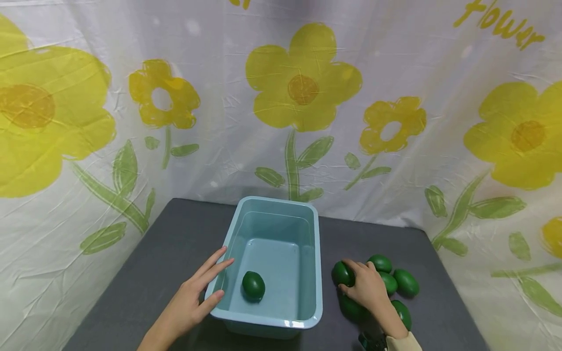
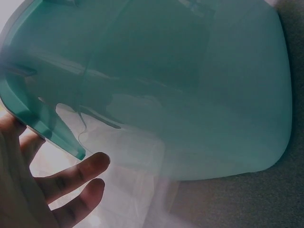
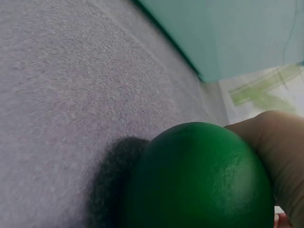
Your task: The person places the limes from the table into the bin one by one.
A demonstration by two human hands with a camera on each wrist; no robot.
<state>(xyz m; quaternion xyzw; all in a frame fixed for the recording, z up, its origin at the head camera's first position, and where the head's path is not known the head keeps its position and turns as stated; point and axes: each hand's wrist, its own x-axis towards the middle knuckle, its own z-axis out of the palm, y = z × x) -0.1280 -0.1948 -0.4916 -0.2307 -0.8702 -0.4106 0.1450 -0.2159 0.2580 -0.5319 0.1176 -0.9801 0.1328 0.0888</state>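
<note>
A light blue plastic tub [image 1: 319, 273] stands on the dark table, with one dark green oval fruit [image 1: 253, 285] on its floor. My left hand [image 1: 190, 300] rests at the tub's left rim with fingers spread and fairly straight; the left wrist view shows the fingertips [image 2: 97, 164] along the tub's edge. To the right of the tub, my right hand [image 1: 366, 287] grips another dark green oval fruit [image 1: 341, 274] between thumb and fingers. Up close, that smooth, glossy fruit [image 3: 199, 180] casts a shadow on the tabletop. Part of it is hidden by the hand.
Several similar green fruits [image 1: 406, 282] lie grouped around and beyond the right hand, one of them [image 1: 351, 308] just below it. A dark grey cloth [image 1: 193, 229] covers the table. Behind hangs a white curtain [image 1: 219, 97] printed with yellow flowers.
</note>
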